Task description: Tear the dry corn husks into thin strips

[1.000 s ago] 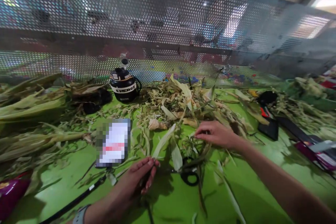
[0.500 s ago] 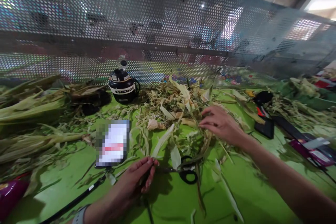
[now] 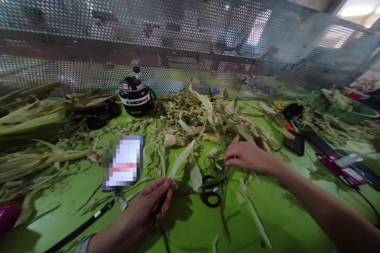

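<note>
My left hand (image 3: 154,197) is closed in a pinch on the lower end of a pale corn husk strip (image 3: 182,160), which points up and away. My right hand (image 3: 245,158) has its fingers curled together over the husk scraps; what they grip, if anything, is hidden. Between the hands lie black-handled scissors (image 3: 211,199), partly covered by husk pieces. Beyond my right hand a loose heap of dry and green husk shreds (image 3: 204,114) is spread over the green tabletop (image 3: 190,225).
A phone (image 3: 124,162) with a blurred screen lies left of centre, and a black jar marked ENERGY (image 3: 135,97) stands behind it. Whole husks (image 3: 32,122) are piled at left. A dark phone (image 3: 293,143) and a green basin (image 3: 363,114) are at right. Perforated metal (image 3: 178,27) closes the back.
My right hand has come down and nearer from the heap, and its fingers have curled in. My left hand keeps its pinch on the husk strip. The view has shifted slightly.
</note>
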`<state>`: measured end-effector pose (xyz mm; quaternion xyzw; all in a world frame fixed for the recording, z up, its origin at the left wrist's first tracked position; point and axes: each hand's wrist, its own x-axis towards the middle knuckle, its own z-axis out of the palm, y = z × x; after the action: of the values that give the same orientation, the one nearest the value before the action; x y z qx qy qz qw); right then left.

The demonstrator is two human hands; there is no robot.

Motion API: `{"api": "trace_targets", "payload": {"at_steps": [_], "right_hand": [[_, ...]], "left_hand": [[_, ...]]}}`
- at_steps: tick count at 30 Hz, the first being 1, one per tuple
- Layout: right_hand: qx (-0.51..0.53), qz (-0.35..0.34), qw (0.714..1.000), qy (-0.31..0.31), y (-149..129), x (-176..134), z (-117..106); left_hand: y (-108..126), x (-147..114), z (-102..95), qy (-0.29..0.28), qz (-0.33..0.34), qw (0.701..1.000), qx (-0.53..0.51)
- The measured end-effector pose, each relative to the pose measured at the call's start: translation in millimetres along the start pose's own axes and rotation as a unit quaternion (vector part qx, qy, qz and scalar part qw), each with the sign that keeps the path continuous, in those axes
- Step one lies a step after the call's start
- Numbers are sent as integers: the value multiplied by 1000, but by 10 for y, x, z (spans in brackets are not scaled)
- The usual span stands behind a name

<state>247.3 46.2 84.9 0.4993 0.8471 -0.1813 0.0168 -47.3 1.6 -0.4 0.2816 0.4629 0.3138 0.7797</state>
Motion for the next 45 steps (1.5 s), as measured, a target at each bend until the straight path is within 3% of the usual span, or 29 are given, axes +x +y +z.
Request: {"api": "trace_targets", "payload": {"at_steps": [4, 9, 12, 18, 23, 27, 30, 35, 38, 41, 45], "right_hand": [[-85, 44, 995, -1, 4, 61, 235], [-125, 74, 988, -46, -40, 149, 230], [-107, 43, 992, -49, 4, 144, 133], [-31, -16, 999, 33, 61, 81, -33], [-17, -120, 992, -40, -113, 83, 225], [-102, -146, 983, -42, -168, 144, 418], [-123, -148, 981, -31, -138, 183, 404], [38, -110, 991, 61, -76, 170, 78], [154, -63, 977, 132, -51, 137, -162], [263, -30, 942, 207, -32, 115, -348], [388, -22, 850, 355, -10, 103, -588]], "left_hand": [[4, 8, -15, 1, 9, 1000, 29], [-17, 6, -46, 8, 11, 999, 33], [-35, 18, -64, 8, 9, 1000, 25], [-60, 32, -81, -19, 15, 1000, 3], [-28, -4, -66, -19, -6, 1000, -20], [36, -37, -4, 0, -17, 1000, -12], [59, -40, 23, 15, -15, 1000, -7], [5, -3, -30, -7, -9, 1000, -27], [-24, 5, -43, -21, -2, 999, -32], [-23, 2, -17, -11, 0, 999, -35], [-34, 20, -19, -7, 10, 999, -36]]}}
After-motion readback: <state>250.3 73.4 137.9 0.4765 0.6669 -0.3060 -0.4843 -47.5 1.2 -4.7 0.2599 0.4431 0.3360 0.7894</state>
